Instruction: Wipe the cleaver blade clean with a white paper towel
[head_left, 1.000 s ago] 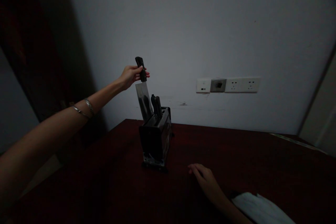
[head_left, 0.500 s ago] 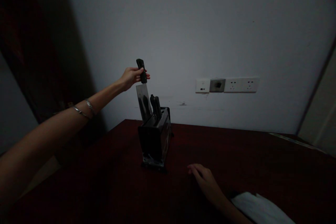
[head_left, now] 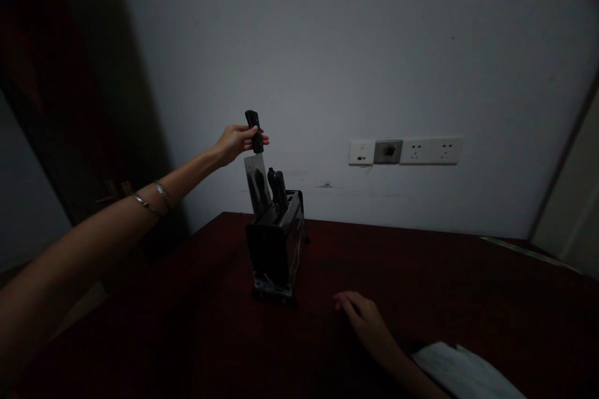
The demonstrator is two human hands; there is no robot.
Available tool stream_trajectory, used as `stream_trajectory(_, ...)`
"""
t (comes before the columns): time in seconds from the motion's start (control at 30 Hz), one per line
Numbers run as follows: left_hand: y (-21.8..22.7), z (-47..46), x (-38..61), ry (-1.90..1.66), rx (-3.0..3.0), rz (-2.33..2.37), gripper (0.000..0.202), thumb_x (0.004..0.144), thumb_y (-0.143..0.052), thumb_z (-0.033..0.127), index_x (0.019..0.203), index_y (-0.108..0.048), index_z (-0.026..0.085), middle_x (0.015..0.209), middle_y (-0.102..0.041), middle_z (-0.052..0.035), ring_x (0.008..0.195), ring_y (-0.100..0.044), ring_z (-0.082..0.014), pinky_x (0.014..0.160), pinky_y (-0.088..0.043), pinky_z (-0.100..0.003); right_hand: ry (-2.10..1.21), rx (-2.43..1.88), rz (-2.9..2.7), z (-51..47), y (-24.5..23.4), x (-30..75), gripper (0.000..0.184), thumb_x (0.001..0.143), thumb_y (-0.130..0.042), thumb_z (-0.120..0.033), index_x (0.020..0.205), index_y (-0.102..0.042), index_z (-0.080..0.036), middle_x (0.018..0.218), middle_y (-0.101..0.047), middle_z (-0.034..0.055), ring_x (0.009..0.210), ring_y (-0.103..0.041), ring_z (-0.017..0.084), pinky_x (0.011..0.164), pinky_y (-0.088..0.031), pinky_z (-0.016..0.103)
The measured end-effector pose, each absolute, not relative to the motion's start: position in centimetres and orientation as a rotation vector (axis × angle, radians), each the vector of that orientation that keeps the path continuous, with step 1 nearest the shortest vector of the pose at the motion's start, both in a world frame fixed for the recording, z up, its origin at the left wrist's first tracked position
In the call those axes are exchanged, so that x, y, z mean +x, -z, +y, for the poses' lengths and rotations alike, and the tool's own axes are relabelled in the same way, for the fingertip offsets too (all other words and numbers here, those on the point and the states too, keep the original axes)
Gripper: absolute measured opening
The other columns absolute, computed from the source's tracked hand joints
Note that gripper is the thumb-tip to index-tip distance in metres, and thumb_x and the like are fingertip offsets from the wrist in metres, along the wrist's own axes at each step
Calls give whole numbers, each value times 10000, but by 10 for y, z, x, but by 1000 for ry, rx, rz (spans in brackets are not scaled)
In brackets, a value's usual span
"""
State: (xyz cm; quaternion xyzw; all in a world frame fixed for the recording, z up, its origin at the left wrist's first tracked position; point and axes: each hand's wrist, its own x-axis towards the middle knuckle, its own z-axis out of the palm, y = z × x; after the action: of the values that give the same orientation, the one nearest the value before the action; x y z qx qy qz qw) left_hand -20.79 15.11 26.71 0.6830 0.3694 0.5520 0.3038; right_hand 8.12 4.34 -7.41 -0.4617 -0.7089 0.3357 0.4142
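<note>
My left hand (head_left: pixel 241 140) is closed around the black handle of a cleaver (head_left: pixel 256 181), thumb on the near side. The cleaver's broad steel blade points down, its lower end inside a slot of the black knife block (head_left: pixel 269 255); much of the blade still shows above. Close beside the blade, two other black knife handles (head_left: pixel 277 189) stick up from the block. My right hand (head_left: pixel 362 315) rests on the dark red tabletop (head_left: pixel 397 268), right of the block. Its fingers are curled loosely together, and nothing shows in them.
A pale wall rises behind the table, with a row of sockets (head_left: pixel 430 151) and a switch plate (head_left: pixel 361 153). White cloth (head_left: pixel 463 371) lies by my right forearm. A dark doorway or furniture stands at the left, past the table's left edge.
My left hand has moved slightly down with the cleaver, and the blade sits a little deeper in the block. My right hand stays in place.
</note>
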Motion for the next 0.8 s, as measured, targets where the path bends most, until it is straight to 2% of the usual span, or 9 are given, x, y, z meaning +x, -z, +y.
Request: stream_trajectory(0.8,-223,151,-205,-1379,1697,986,206,790,-564,194,911,-608,34,947,-655,-182,876,-643,-238,894,-440,-407,-809,-1127,-1799,42,74,81,345,834,-358,-382,717,-609,-175,806,-661,85,806,-598,216,783,-421,327)
